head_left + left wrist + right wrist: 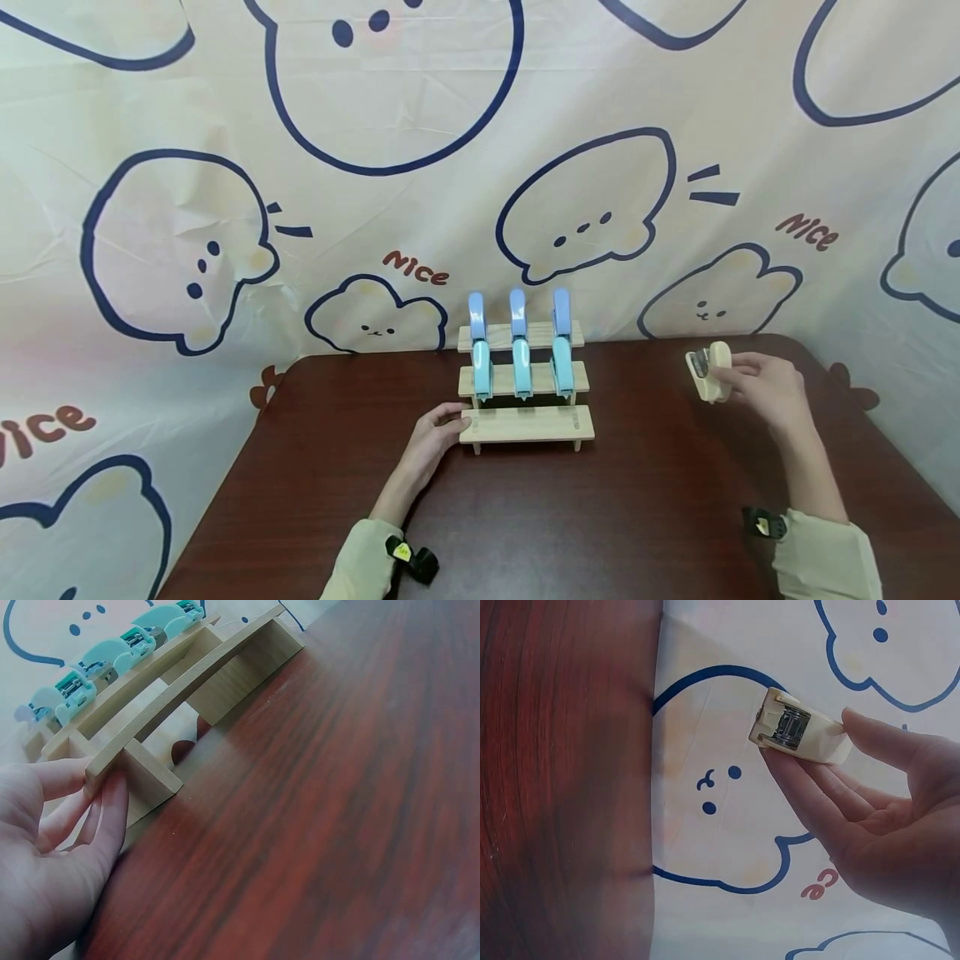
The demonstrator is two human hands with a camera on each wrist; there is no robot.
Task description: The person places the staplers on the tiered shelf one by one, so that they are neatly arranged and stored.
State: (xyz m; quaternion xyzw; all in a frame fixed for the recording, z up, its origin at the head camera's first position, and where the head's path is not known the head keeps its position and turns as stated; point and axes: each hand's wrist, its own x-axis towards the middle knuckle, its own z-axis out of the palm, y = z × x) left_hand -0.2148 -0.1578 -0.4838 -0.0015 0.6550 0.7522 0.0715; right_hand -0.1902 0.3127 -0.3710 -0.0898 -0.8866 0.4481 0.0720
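Note:
A three-tier wooden rack (525, 423) stands on the table. Three periwinkle staplers (518, 314) lean on its top tier, three teal staplers (522, 367) on its middle one. My left hand (437, 430) grips the left end of the lowest tier; the left wrist view shows thumb and fingers about that board's corner. Off to the right of the rack, above the table, my right hand (768, 387) holds a small cream stapler (708, 372) between thumb and fingers. Dark metal parts show inside this stapler (829, 740) in the right wrist view.
The dark reddish-brown wooden table (600, 508) runs back to a pale printed cloth (465, 208) with cartoon outlines, hanging behind it and at both sides. Black straps with small devices are on both wrists.

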